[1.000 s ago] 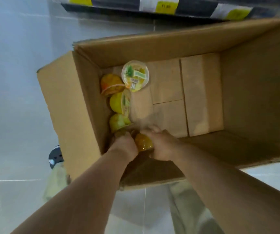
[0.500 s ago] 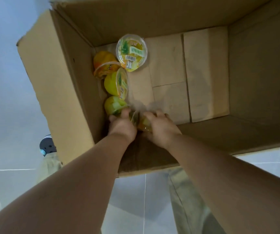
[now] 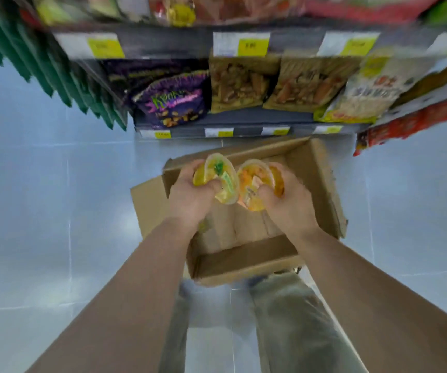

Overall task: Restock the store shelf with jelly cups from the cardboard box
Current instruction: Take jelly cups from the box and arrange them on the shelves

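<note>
Labels blur on jelly cups [image 3: 218,179]; purple bag [image 3: 174,100] reads "Kook".

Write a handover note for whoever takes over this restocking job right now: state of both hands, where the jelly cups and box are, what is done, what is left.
Left hand: grips yellow jelly cups.
Right hand: grips orange jelly cups. Exact count blurred.
Both loads are held above the open cardboard box on the floor, before the shelf of snack bags.
Done: these cups are out of the box.
Left: set them on the shelf; no cups show there. The hands hide much of the box, so check it for more.
</note>
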